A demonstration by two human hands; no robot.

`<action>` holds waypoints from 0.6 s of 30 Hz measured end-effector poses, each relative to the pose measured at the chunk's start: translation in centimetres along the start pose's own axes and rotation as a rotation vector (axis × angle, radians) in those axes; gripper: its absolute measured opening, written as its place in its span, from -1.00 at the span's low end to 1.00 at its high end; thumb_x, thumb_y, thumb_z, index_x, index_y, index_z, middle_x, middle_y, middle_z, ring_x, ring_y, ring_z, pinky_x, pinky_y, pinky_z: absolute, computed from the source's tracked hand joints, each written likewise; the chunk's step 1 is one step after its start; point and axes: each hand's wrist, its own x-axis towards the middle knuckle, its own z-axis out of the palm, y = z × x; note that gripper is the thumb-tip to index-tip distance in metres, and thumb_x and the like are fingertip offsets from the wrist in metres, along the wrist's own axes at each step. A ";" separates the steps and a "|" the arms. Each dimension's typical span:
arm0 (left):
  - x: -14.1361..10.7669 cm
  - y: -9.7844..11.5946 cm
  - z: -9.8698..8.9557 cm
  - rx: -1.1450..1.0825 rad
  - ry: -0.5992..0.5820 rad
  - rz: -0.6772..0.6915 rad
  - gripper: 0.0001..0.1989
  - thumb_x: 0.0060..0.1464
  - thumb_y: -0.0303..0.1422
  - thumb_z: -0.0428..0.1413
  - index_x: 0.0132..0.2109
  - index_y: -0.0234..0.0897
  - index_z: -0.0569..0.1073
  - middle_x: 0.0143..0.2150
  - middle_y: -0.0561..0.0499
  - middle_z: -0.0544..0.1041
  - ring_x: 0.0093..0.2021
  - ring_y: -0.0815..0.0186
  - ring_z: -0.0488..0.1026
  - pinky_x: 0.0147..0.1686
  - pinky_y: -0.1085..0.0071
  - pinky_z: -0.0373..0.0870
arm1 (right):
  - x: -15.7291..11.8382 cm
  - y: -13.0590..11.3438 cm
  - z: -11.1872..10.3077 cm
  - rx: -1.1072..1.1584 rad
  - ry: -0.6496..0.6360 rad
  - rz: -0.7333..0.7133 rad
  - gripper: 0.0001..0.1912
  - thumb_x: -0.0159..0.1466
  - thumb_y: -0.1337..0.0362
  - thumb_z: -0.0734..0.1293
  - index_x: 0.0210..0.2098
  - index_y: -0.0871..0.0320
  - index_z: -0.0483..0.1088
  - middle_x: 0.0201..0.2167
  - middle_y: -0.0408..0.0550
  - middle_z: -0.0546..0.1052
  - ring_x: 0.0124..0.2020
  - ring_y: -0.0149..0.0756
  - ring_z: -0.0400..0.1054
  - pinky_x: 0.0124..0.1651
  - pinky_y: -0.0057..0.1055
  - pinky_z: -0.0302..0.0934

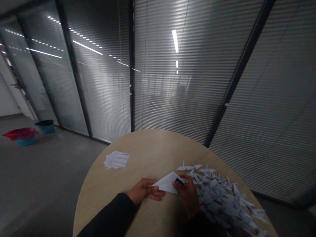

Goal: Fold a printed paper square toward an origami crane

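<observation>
The room is dim, lit from above by strip lights (175, 41) seen only as reflections in the glass wall (103, 98); glare streaks the blinds (172, 98); the left hand (144, 191) and right hand (187, 194) cast only faint shadows on the table (148, 148); the wide lens bends the edges; the far corners look soft and grainy.

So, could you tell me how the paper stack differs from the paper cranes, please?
The paper stack lies flat, while the paper cranes form a loose, spiky heap. The stack is small; the cranes' heap is much larger. Both are pale paper on the round table.
</observation>
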 end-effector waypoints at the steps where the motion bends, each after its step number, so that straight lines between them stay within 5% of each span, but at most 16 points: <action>1: -0.1 0.0 -0.1 -0.008 -0.024 -0.001 -0.41 -0.21 -0.04 0.31 -0.11 -0.43 0.57 -0.18 -0.27 0.61 -0.13 0.09 0.54 -0.11 0.22 0.44 | 0.0 0.0 0.0 -0.002 -0.007 0.000 -0.53 -0.14 0.04 0.41 -0.26 0.01 0.26 -0.58 -0.23 0.52 -0.45 -0.14 0.46 -0.42 -0.36 0.29; 7: -0.3 0.0 -0.7 -0.063 -0.137 -0.045 -0.44 -0.17 -0.11 0.32 -0.06 -0.39 0.55 -0.12 -0.27 0.58 -0.08 0.09 0.51 -0.04 0.20 0.39 | 0.6 0.7 -0.2 0.026 -0.017 0.013 -0.51 -0.16 0.09 0.43 -0.26 0.02 0.25 -0.59 -0.25 0.51 -0.46 -0.15 0.46 -0.42 -0.37 0.28; 12: -0.6 0.7 -1.0 0.043 -0.253 -0.027 -0.51 -0.22 -0.12 0.35 -0.17 -0.36 0.56 -0.25 -0.09 0.57 -0.19 0.25 0.50 -0.09 0.35 0.38 | 0.8 1.0 -0.3 0.036 -0.091 0.010 -0.49 -0.15 0.09 0.44 -0.25 0.05 0.22 -0.56 -0.21 0.52 -0.48 -0.18 0.44 -0.44 -0.38 0.26; 18: -0.3 -0.2 -0.5 0.153 -0.188 -0.212 -0.51 -0.31 -0.04 0.34 -0.33 -0.39 0.56 -0.40 -0.08 0.57 -0.35 0.21 0.54 -0.29 0.30 0.45 | 0.1 1.6 0.8 -0.003 -0.236 -0.090 -0.51 -0.12 0.12 0.41 -0.23 0.06 0.22 -0.55 -0.20 0.52 -0.50 -0.20 0.43 -0.48 -0.39 0.27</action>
